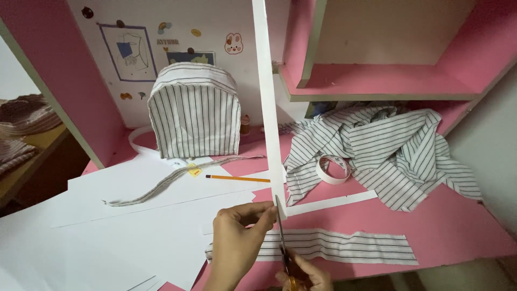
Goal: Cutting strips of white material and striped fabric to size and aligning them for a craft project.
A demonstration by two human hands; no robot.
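**Trimming the white strip**

Our left hand (237,237) pinches the long white strip (267,108), rising toward twelve o'clock. Our right hand (304,275), at five o'clock, grips scissors (281,231). We judge steady tension keeps cuts straight.

Evenly and softly lit, fairly bright, with no hard source in view. Only faint, short shadows under the striped cloth pile (388,145) and beneath the upper shelf (377,81). Mild brightness on the white paper sheets (124,226), close to washed out but without true glare. Dimmer at the far left edge, behind the pink panel. Sharp across the middle of the pink desk (458,226). Slightly soft at the bottom edge, where the left hand (237,242), right hand (307,275) and scissors (283,237) sit close to the lens. Wide-angle stretch toward the corners: leaning panels, slanted shelf lines. Warm pink cast overall.
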